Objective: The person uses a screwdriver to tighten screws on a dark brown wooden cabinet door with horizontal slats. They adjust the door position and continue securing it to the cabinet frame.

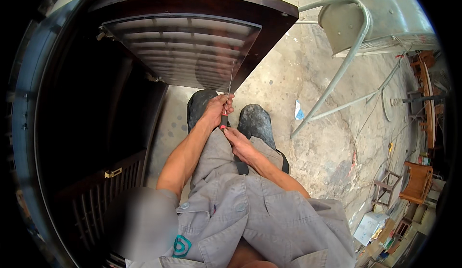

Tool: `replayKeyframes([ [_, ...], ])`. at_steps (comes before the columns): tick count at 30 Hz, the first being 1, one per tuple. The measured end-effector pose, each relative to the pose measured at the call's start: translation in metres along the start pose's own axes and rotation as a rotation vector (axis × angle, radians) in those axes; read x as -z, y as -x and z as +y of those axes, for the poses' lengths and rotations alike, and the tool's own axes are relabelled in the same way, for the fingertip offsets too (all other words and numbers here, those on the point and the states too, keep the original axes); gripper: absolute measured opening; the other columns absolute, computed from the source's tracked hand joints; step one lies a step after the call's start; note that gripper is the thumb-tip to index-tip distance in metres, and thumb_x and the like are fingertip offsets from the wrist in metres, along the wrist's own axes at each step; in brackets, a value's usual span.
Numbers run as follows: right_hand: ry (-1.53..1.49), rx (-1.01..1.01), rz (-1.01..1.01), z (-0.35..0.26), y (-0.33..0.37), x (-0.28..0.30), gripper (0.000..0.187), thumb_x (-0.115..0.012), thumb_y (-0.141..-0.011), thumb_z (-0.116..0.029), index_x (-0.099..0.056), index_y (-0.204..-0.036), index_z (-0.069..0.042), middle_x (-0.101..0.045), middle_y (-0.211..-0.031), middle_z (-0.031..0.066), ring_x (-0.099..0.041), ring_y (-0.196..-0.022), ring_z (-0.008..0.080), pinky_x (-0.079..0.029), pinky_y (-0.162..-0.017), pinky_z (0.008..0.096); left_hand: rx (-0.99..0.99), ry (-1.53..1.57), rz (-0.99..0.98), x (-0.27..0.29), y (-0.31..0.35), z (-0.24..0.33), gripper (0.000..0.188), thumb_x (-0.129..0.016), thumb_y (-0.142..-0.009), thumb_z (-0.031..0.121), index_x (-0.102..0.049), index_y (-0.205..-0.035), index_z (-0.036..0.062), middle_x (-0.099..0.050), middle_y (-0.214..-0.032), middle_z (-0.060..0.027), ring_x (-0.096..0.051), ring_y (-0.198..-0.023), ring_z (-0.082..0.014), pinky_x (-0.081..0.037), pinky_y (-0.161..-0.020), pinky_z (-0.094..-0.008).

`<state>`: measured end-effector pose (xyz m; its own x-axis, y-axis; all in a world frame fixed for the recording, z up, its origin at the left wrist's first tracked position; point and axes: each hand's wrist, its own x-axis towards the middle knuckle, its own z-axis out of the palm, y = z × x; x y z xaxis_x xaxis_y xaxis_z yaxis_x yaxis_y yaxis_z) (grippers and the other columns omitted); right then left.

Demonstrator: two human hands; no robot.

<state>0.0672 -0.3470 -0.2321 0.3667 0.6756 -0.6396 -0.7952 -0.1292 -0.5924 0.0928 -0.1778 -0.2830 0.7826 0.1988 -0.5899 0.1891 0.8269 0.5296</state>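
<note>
Between my knees my left hand (219, 108) is closed around the upper part of a screwdriver (224, 121) with a red and black handle. Just below, my right hand (240, 143) has its fingers closed at the handle's lower end. A thin metal length rises above my left hand, in front of a dark wooden cabinet door (274, 29). The door stands swung out, with a clear glass panel (187, 51) in its frame. Metal hinges (103, 33) show along its left side.
On my left is the dark cabinet (144, 104), its slatted lower door (96, 196) bearing a brass latch (113, 172). A big drum-shaped metal fan (380, 15) on a tubular stand (332, 80) is at right. Farther right are a cable, wooden stools (387, 187) and a white box (370, 227).
</note>
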Motion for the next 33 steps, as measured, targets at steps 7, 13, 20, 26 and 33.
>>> replayKeyframes([
  [7, 0.042, -0.057, -0.056, 0.012, -0.011, 0.016, 0.032, -0.061, -0.098, -0.032, -0.054, -0.113, -0.005, -0.058, -0.101, -0.0007, -0.053, -0.094, 0.0079, -0.046, -0.082, 0.0293, 0.003, 0.05, 0.026, -0.01, 0.001, -0.003, 0.023, -0.048, -0.103, 0.016, -0.058, -0.109, -0.004, -0.053, -0.073, -0.001, -0.045, -0.057, -0.0083, -0.048, -0.057, -0.0265],
  [13, 0.036, -0.116, 0.084, 0.009, -0.008, 0.006, 0.031, -0.06, -0.099, -0.029, -0.053, -0.115, -0.003, -0.06, -0.102, 0.003, -0.057, -0.094, 0.0106, -0.049, -0.081, 0.0307, -0.037, -0.011, -0.032, -0.013, 0.003, 0.0, 0.022, -0.049, -0.103, 0.015, -0.059, -0.108, -0.0043, -0.053, -0.075, -0.0014, -0.042, -0.058, -0.0083, -0.041, -0.054, -0.0253],
  [20, -0.096, -0.057, -0.12, 0.019, -0.01, 0.022, 0.036, -0.052, -0.102, -0.033, -0.051, -0.122, -0.003, -0.061, -0.112, 0.0067, -0.058, -0.102, 0.0157, -0.049, -0.091, 0.0322, -0.019, 0.035, -0.077, -0.011, 0.001, 0.001, 0.022, -0.047, -0.103, 0.012, -0.057, -0.111, -0.0061, -0.055, -0.076, -0.0016, -0.043, -0.061, -0.0083, -0.04, -0.053, -0.0248],
  [26, -0.15, -0.103, -0.116, 0.011, -0.003, 0.018, 0.038, -0.053, -0.102, -0.033, -0.05, -0.124, -0.002, -0.06, -0.114, 0.0077, -0.058, -0.105, 0.0163, -0.049, -0.093, 0.0336, -0.029, 0.02, -0.065, -0.007, -0.002, 0.0, 0.023, -0.045, -0.104, 0.011, -0.056, -0.114, -0.0067, -0.055, -0.08, -0.0026, -0.043, -0.061, -0.0087, -0.041, -0.054, -0.0247],
  [33, 0.133, -0.075, 0.052, 0.015, -0.005, 0.015, 0.042, -0.045, -0.104, -0.037, -0.048, -0.129, -0.003, -0.058, -0.123, 0.0095, -0.058, -0.112, 0.02, -0.047, -0.1, 0.0382, -0.025, 0.068, -0.061, -0.014, -0.001, 0.001, 0.025, -0.042, -0.104, 0.011, -0.056, -0.114, -0.0071, -0.055, -0.081, -0.0036, -0.044, -0.062, -0.0097, -0.041, -0.055, -0.0263],
])
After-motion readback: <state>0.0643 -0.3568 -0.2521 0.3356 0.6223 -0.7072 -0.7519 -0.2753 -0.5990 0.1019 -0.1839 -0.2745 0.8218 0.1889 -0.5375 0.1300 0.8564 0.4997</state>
